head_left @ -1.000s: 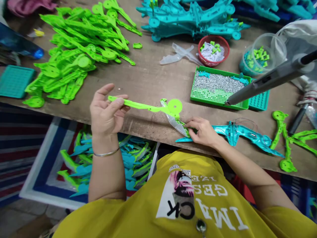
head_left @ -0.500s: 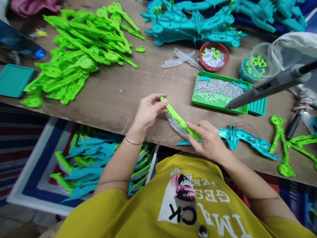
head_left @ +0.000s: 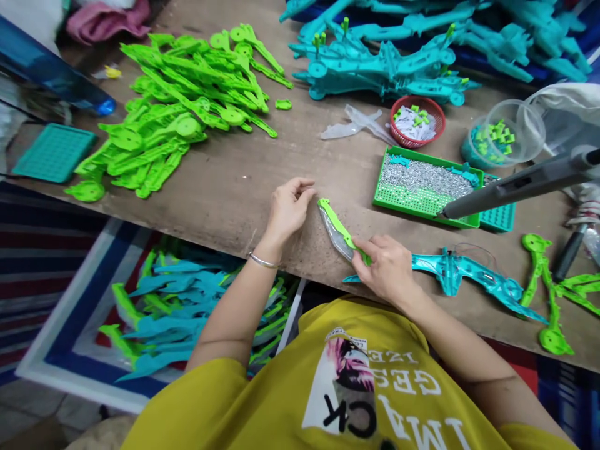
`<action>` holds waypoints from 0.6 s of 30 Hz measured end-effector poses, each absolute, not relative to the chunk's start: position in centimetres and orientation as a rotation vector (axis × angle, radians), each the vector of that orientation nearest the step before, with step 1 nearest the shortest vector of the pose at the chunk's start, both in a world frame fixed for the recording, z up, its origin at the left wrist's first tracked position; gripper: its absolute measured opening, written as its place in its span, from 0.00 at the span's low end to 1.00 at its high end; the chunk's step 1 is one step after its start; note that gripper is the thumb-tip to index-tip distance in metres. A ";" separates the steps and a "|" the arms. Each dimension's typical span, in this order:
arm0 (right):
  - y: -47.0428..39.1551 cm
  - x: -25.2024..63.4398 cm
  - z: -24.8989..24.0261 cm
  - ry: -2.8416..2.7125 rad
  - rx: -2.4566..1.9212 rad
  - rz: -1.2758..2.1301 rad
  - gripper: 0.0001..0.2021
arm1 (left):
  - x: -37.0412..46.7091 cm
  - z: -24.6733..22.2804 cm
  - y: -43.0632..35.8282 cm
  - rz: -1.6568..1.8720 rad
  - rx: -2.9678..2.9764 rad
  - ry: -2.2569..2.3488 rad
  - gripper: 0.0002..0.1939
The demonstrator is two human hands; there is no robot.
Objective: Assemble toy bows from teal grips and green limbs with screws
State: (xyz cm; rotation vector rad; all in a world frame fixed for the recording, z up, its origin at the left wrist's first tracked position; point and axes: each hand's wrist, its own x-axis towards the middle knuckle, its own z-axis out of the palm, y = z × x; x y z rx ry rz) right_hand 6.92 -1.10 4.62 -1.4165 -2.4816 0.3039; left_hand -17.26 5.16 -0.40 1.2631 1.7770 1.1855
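My right hand (head_left: 385, 264) is closed on the lower end of a green plastic part (head_left: 334, 219), which has a clear curved piece (head_left: 334, 239) along its left side. Just left of the part's upper tip, my left hand (head_left: 291, 206) is raised with thumb and forefinger pinched together, apart from the part; whether something small is between the fingertips cannot be made out. A long teal frame (head_left: 490, 284) lies at the table's front edge, partly hidden behind my right hand.
Green parts (head_left: 187, 106) are heaped at the back left, teal parts (head_left: 375, 65) at the back. A green tray (head_left: 382, 203) of small metal pieces, a red basket (head_left: 398, 139) and a grey tool (head_left: 515, 184) are at the right. A bin of teal and green pieces (head_left: 173, 312) is below the edge.
My left hand has let go of the green part's upper end and is now a little apart from it. The part stays in my right hand. The whole view has shifted slightly.
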 end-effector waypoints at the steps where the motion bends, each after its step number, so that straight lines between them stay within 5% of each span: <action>1: -1.1 6.8 4.6 -2.487 -1.427 0.304 0.13 | -17.2 -0.7 5.1 1.163 1.260 1.767 0.12; 18: 0.4 6.0 5.8 -2.595 -1.607 0.616 0.16 | -16.4 -1.0 5.1 1.105 1.251 1.703 0.15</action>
